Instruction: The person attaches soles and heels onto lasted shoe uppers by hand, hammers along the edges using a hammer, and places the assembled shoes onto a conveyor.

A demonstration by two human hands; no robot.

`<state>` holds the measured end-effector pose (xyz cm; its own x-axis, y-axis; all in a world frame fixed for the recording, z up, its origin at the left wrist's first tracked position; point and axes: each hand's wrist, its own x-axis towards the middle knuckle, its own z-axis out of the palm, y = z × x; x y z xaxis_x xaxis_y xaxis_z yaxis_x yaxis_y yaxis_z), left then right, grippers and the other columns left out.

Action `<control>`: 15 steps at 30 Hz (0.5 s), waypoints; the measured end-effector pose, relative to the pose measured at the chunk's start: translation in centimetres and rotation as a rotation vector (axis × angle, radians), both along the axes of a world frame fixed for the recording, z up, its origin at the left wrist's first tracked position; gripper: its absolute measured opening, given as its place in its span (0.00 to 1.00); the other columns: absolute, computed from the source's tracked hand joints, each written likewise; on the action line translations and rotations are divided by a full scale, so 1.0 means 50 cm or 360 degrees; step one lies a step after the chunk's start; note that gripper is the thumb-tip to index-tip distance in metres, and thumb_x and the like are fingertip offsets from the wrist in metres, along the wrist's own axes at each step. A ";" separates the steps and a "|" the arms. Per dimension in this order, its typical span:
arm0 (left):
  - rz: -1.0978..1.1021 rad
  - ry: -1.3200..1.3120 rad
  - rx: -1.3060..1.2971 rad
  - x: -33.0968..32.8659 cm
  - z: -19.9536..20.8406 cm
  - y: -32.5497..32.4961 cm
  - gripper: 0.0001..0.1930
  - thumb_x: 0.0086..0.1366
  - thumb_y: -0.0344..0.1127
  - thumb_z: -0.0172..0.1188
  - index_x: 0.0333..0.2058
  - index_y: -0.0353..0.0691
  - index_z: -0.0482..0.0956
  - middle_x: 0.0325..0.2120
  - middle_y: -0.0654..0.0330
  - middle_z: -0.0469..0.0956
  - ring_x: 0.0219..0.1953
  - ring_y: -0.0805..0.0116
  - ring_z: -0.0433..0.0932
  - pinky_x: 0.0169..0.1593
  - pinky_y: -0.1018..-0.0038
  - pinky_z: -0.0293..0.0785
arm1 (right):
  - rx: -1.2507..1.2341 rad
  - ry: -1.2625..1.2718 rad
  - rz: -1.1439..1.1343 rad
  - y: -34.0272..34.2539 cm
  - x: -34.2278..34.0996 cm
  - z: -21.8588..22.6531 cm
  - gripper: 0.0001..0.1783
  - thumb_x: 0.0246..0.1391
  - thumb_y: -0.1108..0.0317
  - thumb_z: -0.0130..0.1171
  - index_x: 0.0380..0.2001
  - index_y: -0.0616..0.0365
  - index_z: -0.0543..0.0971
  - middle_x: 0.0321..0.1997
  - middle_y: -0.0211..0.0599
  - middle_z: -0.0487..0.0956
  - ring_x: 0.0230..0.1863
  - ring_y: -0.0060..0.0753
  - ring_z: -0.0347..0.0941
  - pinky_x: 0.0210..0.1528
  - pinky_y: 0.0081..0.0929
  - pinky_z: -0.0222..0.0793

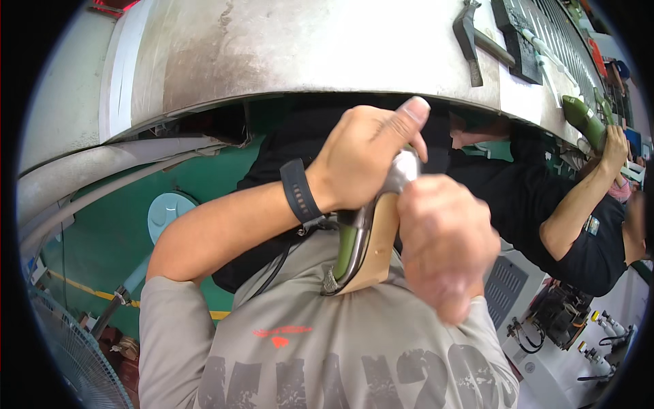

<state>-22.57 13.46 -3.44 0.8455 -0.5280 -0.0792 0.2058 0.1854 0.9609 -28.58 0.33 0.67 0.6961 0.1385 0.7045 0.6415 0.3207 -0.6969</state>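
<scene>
A partly made shoe on a green last (347,253) stands tilted against my shirt, with a tan sole piece (378,249) and a shiny silver upper (402,172). Wrapped around its upper end is my left hand (361,153), closed, the thumb sticking out past the silver tip; a black band sits on that wrist. My right hand (446,242) is a fist right beside the tan sole, blurred by motion. Its fingers are turned away, so what they hold, if anything, is hidden.
A pale metal worktable (293,48) curves across ahead, with a hammer (471,44) at its right. On the right, a co-worker in black (565,211) handles another green last (584,121). A blue stool (170,213) and a fan (71,347) stand on the left.
</scene>
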 end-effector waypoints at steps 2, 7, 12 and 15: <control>-0.0051 0.0001 0.0149 0.008 0.004 0.015 0.38 0.82 0.59 0.40 0.31 0.30 0.86 0.23 0.60 0.80 0.27 0.75 0.75 0.36 0.77 0.71 | -0.0107 0.0312 0.0234 -0.039 0.024 0.000 0.26 0.69 0.50 0.56 0.22 0.59 0.73 0.19 0.32 0.74 0.18 0.29 0.67 0.25 0.29 0.61; -0.0044 -0.0133 0.0098 0.014 -0.004 0.060 0.36 0.82 0.60 0.37 0.44 0.31 0.85 0.36 0.58 0.82 0.38 0.74 0.78 0.44 0.77 0.73 | -0.0018 0.1242 -0.0378 -0.072 0.030 -0.025 0.13 0.70 0.65 0.57 0.43 0.67 0.77 0.39 0.44 0.83 0.38 0.29 0.79 0.46 0.30 0.77; -0.0101 -0.0408 0.0152 0.039 0.020 0.073 0.38 0.82 0.62 0.35 0.45 0.31 0.84 0.39 0.56 0.82 0.40 0.70 0.79 0.48 0.74 0.74 | -0.0670 0.1678 0.0398 -0.095 0.028 -0.023 0.24 0.59 0.56 0.72 0.45 0.68 0.81 0.34 0.28 0.81 0.33 0.16 0.74 0.35 0.20 0.71; -0.0160 -0.0444 0.0220 0.038 0.018 0.061 0.40 0.80 0.65 0.34 0.44 0.32 0.84 0.37 0.56 0.82 0.39 0.70 0.79 0.45 0.74 0.74 | -0.0814 0.1609 0.0422 -0.098 0.049 -0.038 0.28 0.55 0.48 0.76 0.39 0.67 0.82 0.29 0.24 0.78 0.30 0.15 0.70 0.31 0.21 0.66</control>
